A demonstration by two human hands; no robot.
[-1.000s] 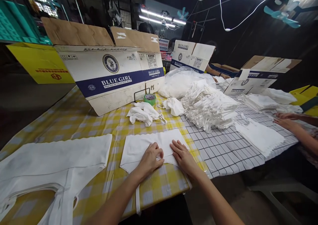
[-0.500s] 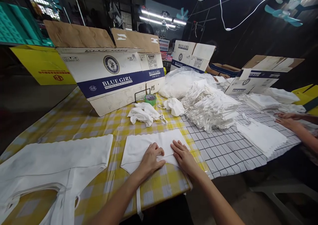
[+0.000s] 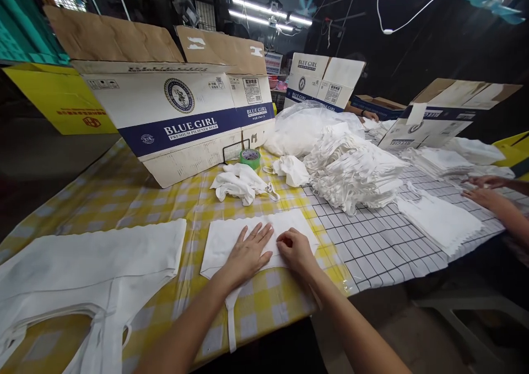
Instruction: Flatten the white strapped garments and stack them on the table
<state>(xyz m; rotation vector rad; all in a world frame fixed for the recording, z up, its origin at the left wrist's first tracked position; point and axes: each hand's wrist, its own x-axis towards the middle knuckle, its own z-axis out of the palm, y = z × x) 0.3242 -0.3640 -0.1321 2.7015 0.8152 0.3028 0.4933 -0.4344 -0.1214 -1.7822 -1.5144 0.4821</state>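
A folded white cloth bag [image 3: 221,240] lies flat on the yellow checked tablecloth [image 3: 136,209] in front of me. My left hand [image 3: 248,250] rests on it with fingers stretched out flat, pressing it down. My right hand [image 3: 294,250] sits just to the right on the same bag, its fingers curled in a pinch on the fabric near the middle. A white strap [image 3: 230,319] of the bag trails toward the table's near edge under my left wrist.
A larger white bag [image 3: 91,269] lies at the left. Behind stand an open Blue Girl carton [image 3: 182,120], green tape roll [image 3: 249,157], crumpled white cloth [image 3: 237,184] and a tall stack of bags [image 3: 355,173]. Another person's hands [image 3: 483,192] work at the right.
My left hand has opened from a curled fist to flat fingers on the bag. My right hand has gone from flat to curled and pinching. The view has shifted slightly.
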